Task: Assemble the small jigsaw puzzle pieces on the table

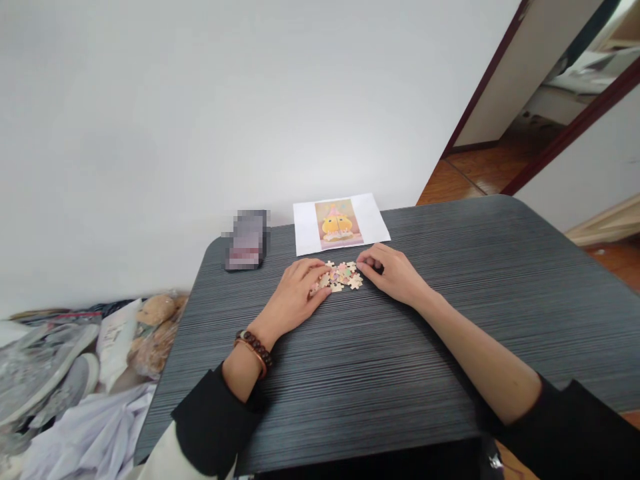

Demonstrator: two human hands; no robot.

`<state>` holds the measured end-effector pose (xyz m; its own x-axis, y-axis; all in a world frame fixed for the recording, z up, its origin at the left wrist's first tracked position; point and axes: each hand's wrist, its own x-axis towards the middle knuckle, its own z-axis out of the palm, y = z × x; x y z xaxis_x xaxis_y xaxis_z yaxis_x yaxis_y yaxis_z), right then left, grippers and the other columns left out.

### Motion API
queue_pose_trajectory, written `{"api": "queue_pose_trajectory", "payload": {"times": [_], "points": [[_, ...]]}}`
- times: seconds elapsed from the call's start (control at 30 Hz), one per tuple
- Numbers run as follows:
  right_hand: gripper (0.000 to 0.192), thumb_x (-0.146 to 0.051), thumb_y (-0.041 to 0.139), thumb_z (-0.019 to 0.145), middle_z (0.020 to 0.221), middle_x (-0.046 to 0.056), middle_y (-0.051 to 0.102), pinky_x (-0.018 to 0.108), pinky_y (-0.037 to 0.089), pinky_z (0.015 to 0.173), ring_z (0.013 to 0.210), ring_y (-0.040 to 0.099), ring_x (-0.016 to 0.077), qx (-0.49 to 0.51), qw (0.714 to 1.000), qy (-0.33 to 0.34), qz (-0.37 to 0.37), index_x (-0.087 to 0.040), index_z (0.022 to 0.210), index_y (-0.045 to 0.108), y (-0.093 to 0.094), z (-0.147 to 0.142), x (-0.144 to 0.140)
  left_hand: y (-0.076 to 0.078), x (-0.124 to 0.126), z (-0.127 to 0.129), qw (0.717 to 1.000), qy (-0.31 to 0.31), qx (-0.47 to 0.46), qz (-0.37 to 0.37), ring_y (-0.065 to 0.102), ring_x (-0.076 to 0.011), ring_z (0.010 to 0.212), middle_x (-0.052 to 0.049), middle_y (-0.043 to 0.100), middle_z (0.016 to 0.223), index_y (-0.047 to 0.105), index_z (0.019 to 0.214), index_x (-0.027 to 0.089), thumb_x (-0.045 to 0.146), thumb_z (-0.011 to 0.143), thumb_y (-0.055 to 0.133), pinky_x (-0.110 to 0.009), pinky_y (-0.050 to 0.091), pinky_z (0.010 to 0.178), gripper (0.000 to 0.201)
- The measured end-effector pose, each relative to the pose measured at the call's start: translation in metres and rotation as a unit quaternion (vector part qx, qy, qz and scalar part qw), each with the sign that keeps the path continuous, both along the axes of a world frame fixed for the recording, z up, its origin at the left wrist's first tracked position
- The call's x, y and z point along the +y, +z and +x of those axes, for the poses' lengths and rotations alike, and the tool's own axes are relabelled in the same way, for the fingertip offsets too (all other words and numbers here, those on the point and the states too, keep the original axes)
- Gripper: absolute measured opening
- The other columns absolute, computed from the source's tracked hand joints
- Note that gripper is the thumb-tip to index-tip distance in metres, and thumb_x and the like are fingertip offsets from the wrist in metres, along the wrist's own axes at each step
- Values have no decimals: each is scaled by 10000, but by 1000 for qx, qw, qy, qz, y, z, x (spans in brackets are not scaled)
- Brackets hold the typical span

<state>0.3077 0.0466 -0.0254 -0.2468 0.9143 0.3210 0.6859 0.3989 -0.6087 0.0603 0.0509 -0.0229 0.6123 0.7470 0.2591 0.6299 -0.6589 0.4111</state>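
Note:
A small heap of pastel jigsaw pieces (343, 276) lies on the dark striped table (380, 360), just in front of a white sheet with a printed picture of a yellow figure (339, 224). My left hand (296, 298) rests flat on the left side of the heap, fingers spread over several pieces; a bead bracelet sits on that wrist. My right hand (393, 271) touches the right side of the heap, its fingertips curled together over a piece there. Whether a piece is pinched I cannot tell.
A blurred dark box (246, 240) stands at the table's far left corner by the white wall. Left of the table, the floor holds clothes, shoes and a plush toy (156, 313). An open doorway (505, 153) with wooden flooring is at the far right.

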Motion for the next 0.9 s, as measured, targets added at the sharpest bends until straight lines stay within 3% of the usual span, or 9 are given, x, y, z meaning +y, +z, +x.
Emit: {"api": "queue_pose_trajectory", "payload": {"times": [0.27,0.47,0.7,0.9], "points": [[237,-342,568,926,1009,70,600,351,473,859,909,597,202,-42,997,54,18,-241,1107,683,-1,-6,-3,-5,3,1,1000,2,-17,6,517,-235,1167,-82,585,1237,579,1240,208,305,947,539,-436,425,1042,311],[230,-335,570,932,981,68,607,349,475,846,884,600,196,-45,997,59,12,-231,1084,708,-2,-5,-1,0,-1,4,999,18,-31,-3,490,-242,1191,-87,555,1256,539,1278,204,332,912,593,-431,404,1073,392],[175,-326,591,919,992,57,635,306,475,769,849,612,177,-17,999,46,-4,-222,1002,705,1,-5,-2,2,1,4,996,78,-27,36,527,-236,1021,-73,590,1078,630,1105,195,316,914,567,-427,458,954,235],[167,-319,614,905,967,51,640,293,470,733,811,601,166,5,999,41,-3,-219,993,716,0,-5,-3,-2,2,3,998,26,-57,3,542,-213,1067,-74,584,1122,618,1124,198,287,936,541,-402,460,990,221]]}}
